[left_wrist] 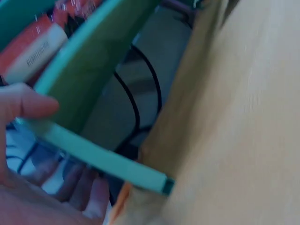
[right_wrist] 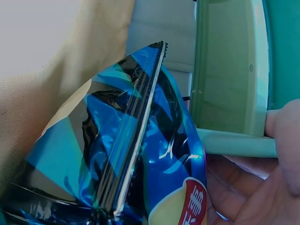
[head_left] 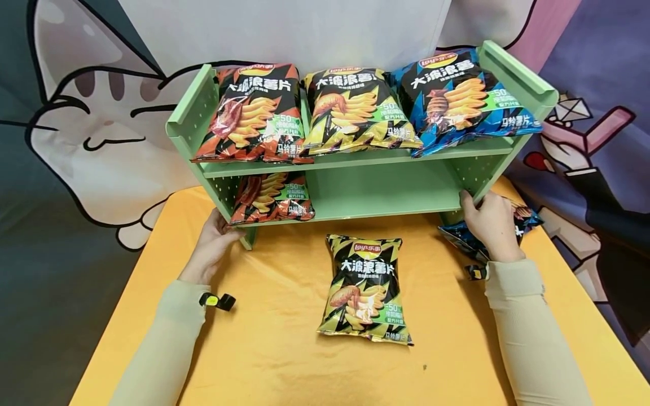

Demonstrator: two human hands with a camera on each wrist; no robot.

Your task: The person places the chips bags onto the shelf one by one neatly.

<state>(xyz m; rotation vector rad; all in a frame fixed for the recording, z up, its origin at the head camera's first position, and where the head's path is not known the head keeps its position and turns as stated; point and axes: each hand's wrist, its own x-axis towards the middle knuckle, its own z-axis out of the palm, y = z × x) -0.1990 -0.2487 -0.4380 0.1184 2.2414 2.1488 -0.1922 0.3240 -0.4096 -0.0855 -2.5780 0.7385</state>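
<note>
A green two-tier shelf rack [head_left: 386,189] stands at the table's far side. My left hand [head_left: 213,245] grips its lower left corner; in the left wrist view the thumb lies over the corner and the fingers reach around the side panel [left_wrist: 108,157]. At the lower right corner, my right hand [head_left: 492,225] holds the other side panel [right_wrist: 239,143]. A blue chip bag [right_wrist: 159,136] lies beside that hand, which partly hides it in the head view. In front of the rack, a yellow-and-black chip bag [head_left: 365,290] lies face up on the table.
On the upper tier sit a red chip bag [head_left: 254,115], a yellow one [head_left: 355,110] and a blue one [head_left: 457,101]. Another red bag [head_left: 274,197] stands at the lower tier's left end. An orange cloth [head_left: 284,361] covers the table. Behind hangs a cartoon-printed backdrop [head_left: 101,146].
</note>
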